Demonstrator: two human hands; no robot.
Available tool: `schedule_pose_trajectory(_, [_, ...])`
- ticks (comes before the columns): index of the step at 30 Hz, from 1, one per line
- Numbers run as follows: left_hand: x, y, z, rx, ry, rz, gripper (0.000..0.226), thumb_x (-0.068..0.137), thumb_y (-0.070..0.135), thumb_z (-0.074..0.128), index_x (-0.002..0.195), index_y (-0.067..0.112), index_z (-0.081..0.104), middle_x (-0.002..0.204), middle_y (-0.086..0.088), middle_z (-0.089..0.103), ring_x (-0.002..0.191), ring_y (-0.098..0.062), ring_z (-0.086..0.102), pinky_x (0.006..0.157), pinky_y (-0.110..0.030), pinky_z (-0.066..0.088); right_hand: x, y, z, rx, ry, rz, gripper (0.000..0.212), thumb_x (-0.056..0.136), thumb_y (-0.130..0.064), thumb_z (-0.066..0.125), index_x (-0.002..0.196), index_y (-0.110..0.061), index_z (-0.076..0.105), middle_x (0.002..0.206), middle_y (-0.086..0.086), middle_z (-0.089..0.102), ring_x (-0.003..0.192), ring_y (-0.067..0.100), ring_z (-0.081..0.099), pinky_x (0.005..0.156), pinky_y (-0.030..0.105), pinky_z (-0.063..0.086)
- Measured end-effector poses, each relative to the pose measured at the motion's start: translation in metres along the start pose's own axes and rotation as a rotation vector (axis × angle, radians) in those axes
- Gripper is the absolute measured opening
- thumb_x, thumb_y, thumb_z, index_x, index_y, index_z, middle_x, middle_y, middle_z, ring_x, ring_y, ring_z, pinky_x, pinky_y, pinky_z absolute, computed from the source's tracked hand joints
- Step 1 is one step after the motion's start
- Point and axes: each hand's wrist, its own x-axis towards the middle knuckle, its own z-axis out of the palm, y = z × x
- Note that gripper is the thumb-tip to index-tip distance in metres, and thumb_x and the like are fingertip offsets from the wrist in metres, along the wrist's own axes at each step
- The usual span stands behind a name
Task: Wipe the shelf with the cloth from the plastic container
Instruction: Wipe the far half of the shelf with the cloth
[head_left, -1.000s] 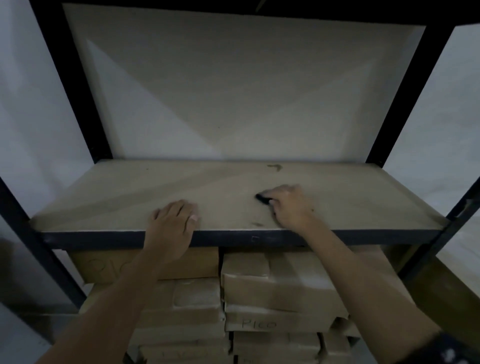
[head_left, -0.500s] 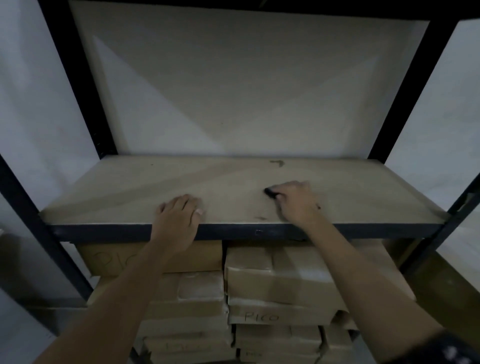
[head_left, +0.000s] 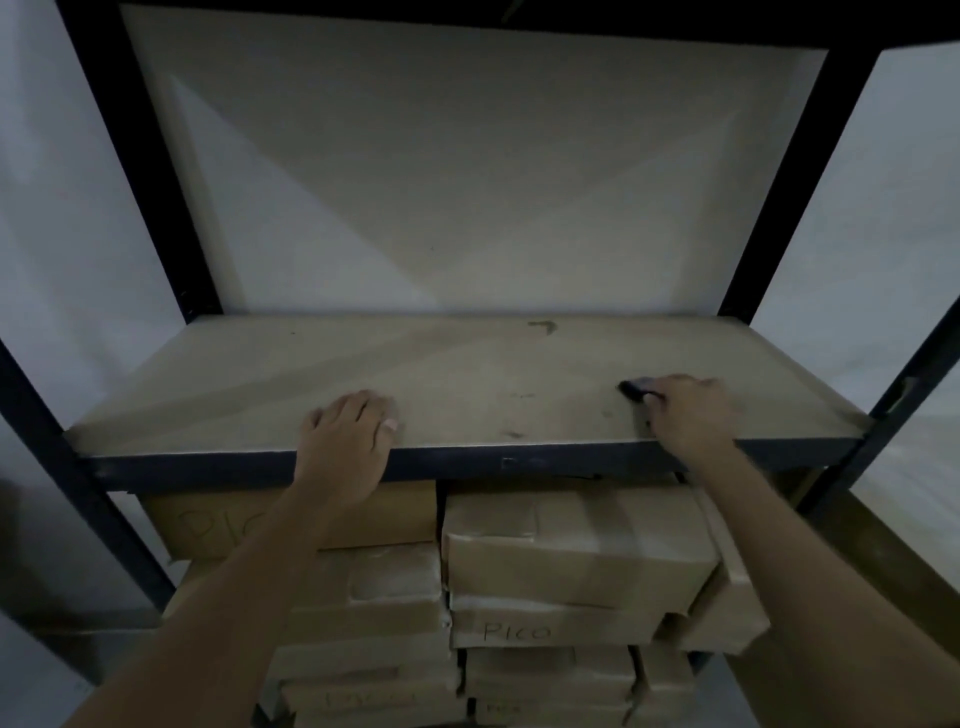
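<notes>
Right hand (head_left: 688, 415) now further right along the shelf (head_left: 467, 374) than half a second ago, near the right front corner. Its fingers (head_left: 670, 387) are curled over a small dark cloth (head_left: 635, 388), pressed to the board; only the cloth's left tip shows. Left hand (head_left: 347, 441) unchanged: fingers spread flat, palm over the dark front edge. Stacked cardboard boxes (head_left: 571, 556), marked "PICO", sit below the shelf.
</notes>
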Motion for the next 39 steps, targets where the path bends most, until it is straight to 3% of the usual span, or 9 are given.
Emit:
schedule_pose_trajectory(5, [0.001, -0.003, 0.002, 0.008, -0.018, -0.01, 0.045, 0.098, 0.035, 0.02, 0.138, 0.023, 0.037, 0.147, 0.001, 0.037, 0.137, -0.018, 0.031, 0.112, -0.043, 0.023, -0.053, -0.074, 0.024, 0.296, 0.009, -0.407, 0.026, 0.085, -0.004, 0.057, 0.106, -0.013, 0.069, 0.111, 0.003, 0.07, 0.108, 0.019, 0.06, 0.1, 0.042, 0.039])
schedule_pose_trajectory(10, [0.003, -0.002, 0.002, -0.012, -0.037, -0.009, 0.046, 0.098, 0.035, 0.02, 0.139, 0.022, 0.035, 0.149, 0.001, 0.035, 0.138, -0.018, 0.029, 0.113, -0.043, 0.021, -0.049, -0.053, -0.015, 0.545, -0.17, -0.434, 0.024, 0.091, -0.008, 0.055, 0.109, -0.014, 0.069, 0.111, -0.009, 0.065, 0.104, -0.004, 0.053, 0.091, 0.0, 0.03])
schedule_pose_trajectory(15, [0.002, -0.002, 0.002, -0.007, -0.025, -0.014, 0.046, 0.098, 0.036, 0.019, 0.139, 0.022, 0.036, 0.148, 0.001, 0.036, 0.138, -0.018, 0.03, 0.112, -0.042, 0.022, 0.002, -0.01, 0.002, 0.039, -0.037, 0.063, 0.032, 0.097, -0.017, 0.041, 0.123, -0.018, 0.06, 0.122, 0.011, 0.063, 0.113, 0.03, 0.054, 0.099, 0.037, 0.033])
schedule_pose_trajectory(19, [0.003, -0.003, 0.003, -0.02, -0.032, -0.015, 0.046, 0.098, 0.036, 0.019, 0.139, 0.023, 0.035, 0.149, 0.001, 0.034, 0.138, -0.018, 0.028, 0.113, -0.042, 0.02, -0.016, -0.066, 0.027, 0.159, 0.013, -0.287, 0.031, 0.091, -0.01, 0.049, 0.117, -0.018, 0.064, 0.116, 0.007, 0.068, 0.107, 0.025, 0.058, 0.098, 0.031, 0.038])
schedule_pose_trajectory(23, [0.003, -0.003, 0.003, -0.031, -0.042, -0.022, 0.045, 0.098, 0.036, 0.021, 0.14, 0.025, 0.034, 0.149, 0.002, 0.033, 0.139, -0.017, 0.026, 0.113, -0.042, 0.018, -0.049, -0.099, 0.007, 0.403, -0.256, -0.615, 0.027, 0.092, -0.012, 0.053, 0.114, -0.019, 0.066, 0.122, -0.004, 0.065, 0.115, 0.008, 0.053, 0.098, 0.012, 0.026])
schedule_pose_trajectory(26, [0.004, -0.001, 0.003, -0.03, -0.04, -0.02, 0.044, 0.098, 0.035, 0.021, 0.139, 0.024, 0.035, 0.149, 0.001, 0.034, 0.138, -0.017, 0.027, 0.113, -0.042, 0.018, -0.038, -0.082, -0.016, 0.557, -0.416, -0.538, 0.026, 0.092, -0.014, 0.054, 0.112, -0.022, 0.067, 0.12, -0.004, 0.066, 0.112, 0.008, 0.057, 0.096, 0.014, 0.038])
schedule_pose_trajectory(28, [0.004, 0.0, 0.003, -0.036, -0.032, -0.019, 0.044, 0.098, 0.035, 0.022, 0.139, 0.024, 0.035, 0.148, 0.001, 0.035, 0.138, -0.018, 0.028, 0.113, -0.042, 0.019, -0.013, -0.065, -0.02, 0.555, -0.242, -0.389, 0.026, 0.092, -0.011, 0.053, 0.113, -0.017, 0.067, 0.12, 0.001, 0.066, 0.111, 0.015, 0.059, 0.09, 0.009, 0.038])
schedule_pose_trajectory(32, [0.003, -0.001, 0.003, -0.029, -0.044, -0.041, 0.044, 0.098, 0.035, 0.023, 0.139, 0.025, 0.036, 0.149, 0.002, 0.034, 0.138, -0.017, 0.027, 0.114, -0.042, 0.018, 0.025, -0.057, 0.012, 0.191, -0.082, -0.117, 0.03, 0.096, -0.017, 0.044, 0.119, -0.021, 0.063, 0.125, 0.005, 0.063, 0.114, 0.025, 0.055, 0.101, 0.031, 0.035])
schedule_pose_trajectory(39, [0.003, 0.001, -0.003, 0.007, -0.111, -0.069, 0.046, 0.099, 0.037, 0.02, 0.143, 0.028, 0.029, 0.154, 0.003, 0.026, 0.142, -0.015, 0.021, 0.115, -0.041, 0.015, -0.026, -0.085, 0.022, 0.303, -0.127, -0.645, 0.029, 0.093, -0.015, 0.049, 0.117, -0.021, 0.063, 0.127, -0.003, 0.062, 0.118, 0.01, 0.048, 0.091, 0.011, 0.017])
